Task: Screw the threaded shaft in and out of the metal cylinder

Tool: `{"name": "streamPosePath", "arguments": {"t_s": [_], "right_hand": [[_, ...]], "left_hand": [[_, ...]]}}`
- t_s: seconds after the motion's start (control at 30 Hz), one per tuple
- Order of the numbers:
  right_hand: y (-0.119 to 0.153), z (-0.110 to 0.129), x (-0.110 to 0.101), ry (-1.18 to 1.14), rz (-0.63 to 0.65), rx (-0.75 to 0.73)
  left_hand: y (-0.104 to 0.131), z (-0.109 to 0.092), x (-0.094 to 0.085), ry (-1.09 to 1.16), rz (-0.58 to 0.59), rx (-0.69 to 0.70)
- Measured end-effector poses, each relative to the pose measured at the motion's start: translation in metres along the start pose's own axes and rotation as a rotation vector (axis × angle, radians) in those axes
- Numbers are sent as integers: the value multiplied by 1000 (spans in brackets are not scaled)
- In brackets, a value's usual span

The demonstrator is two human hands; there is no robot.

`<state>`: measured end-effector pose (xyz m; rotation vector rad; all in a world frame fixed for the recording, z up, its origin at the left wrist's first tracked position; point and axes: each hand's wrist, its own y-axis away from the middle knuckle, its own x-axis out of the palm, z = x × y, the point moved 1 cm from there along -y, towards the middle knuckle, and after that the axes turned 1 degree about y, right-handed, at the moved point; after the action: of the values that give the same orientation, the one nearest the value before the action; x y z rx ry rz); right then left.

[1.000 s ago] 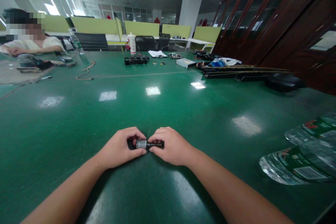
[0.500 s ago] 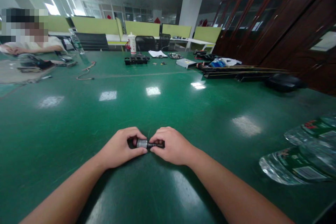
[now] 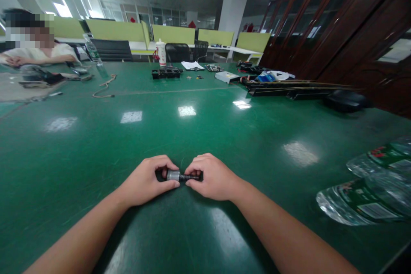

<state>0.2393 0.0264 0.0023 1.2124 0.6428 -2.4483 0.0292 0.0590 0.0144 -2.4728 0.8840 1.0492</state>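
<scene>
Low in the middle of the head view, a small metal cylinder (image 3: 174,175) lies sideways on the green table (image 3: 154,132). A thin black ribbed shaft (image 3: 185,177) sticks out of its right end. My left hand (image 3: 150,180) is closed on the cylinder, thumb in front and fingers behind. My right hand (image 3: 213,178) pinches the black shaft between thumb and fingers. The right end of the shaft is partly hidden by my right hand. Only a short stretch of shaft separates the fingertips of the two hands.
Large water bottles (image 3: 359,201) lie at the right edge. Along the far side are a black bracket (image 3: 167,73), a grey box (image 3: 227,77), long black parts (image 3: 269,89), a white bottle (image 3: 161,53) and a cord (image 3: 104,87). A person (image 3: 38,53) sits at the far left.
My right hand has shifted slightly right along the black shaft, so a little more of it shows. My left hand still grips the cylinder.
</scene>
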Motion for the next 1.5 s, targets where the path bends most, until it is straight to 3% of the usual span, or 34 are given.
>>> {"name": "streamPosePath", "arguments": {"t_s": [1.23,1.5], "right_hand": [[0,-10,-10,29,-5,21],[3,-26,-18,-20,2,110]], "left_hand": [[1,-1,0,-16,-49,9],[1,-1,0,-38,-68,-17]]}}
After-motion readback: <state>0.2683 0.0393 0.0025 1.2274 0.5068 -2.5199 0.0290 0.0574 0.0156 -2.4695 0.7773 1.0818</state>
